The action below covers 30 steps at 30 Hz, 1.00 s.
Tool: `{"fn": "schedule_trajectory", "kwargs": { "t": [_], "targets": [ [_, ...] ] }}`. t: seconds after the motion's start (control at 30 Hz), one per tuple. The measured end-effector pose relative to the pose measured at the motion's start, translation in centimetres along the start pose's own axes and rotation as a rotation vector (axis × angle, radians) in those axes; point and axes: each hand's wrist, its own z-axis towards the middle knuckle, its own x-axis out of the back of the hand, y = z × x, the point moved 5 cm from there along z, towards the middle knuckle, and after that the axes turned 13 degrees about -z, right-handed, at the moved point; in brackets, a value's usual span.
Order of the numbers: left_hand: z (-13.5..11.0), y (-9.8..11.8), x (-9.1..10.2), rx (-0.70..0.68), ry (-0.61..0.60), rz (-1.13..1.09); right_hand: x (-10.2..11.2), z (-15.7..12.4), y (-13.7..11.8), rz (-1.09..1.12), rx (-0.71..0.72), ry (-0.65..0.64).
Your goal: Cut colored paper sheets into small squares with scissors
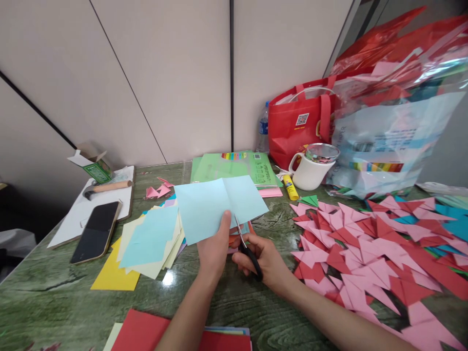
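Observation:
My left hand [214, 248] pinches the lower edge of a light blue sheet of paper [215, 204] and holds it up over the green table [54, 292]; the sheet has a crease down its middle. My right hand [261, 258] grips black-handled scissors [245, 246], whose blades meet the sheet's bottom edge at the crease. Just left of my hands lies a loose stack of cut squares [149, 243] in pale blue, cream and yellow.
Many folded pink and red paper pieces [369, 248] cover the table's right side. At the back stand a white mug [310, 168], a yellow glue stick [290, 187], a green paper pack [234, 168], a red bag [303, 122] and plastic bags. A phone [97, 231] and hammer [106, 186] lie left. Red sheets [146, 334] lie near the front edge.

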Motion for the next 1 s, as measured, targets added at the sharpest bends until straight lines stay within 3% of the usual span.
{"fn": "schedule_trajectory", "kwargs": {
  "t": [0.1, 0.23, 1.0],
  "targets": [
    [-0.1, 0.0, -0.1, -0.016, -0.046, 0.042, 0.1, 0.0, -0.3, 0.013, -0.005, -0.009],
    [-0.3, 0.4, 0.3, -0.143, 0.023, 0.118, 0.2, 0.2, -0.9, 0.084, 0.071, -0.003],
    [-0.4, 0.5, 0.0, -0.169, -0.013, 0.249, 0.3, 0.0, -1.1, 0.048, 0.01, 0.038]
  ]
}}
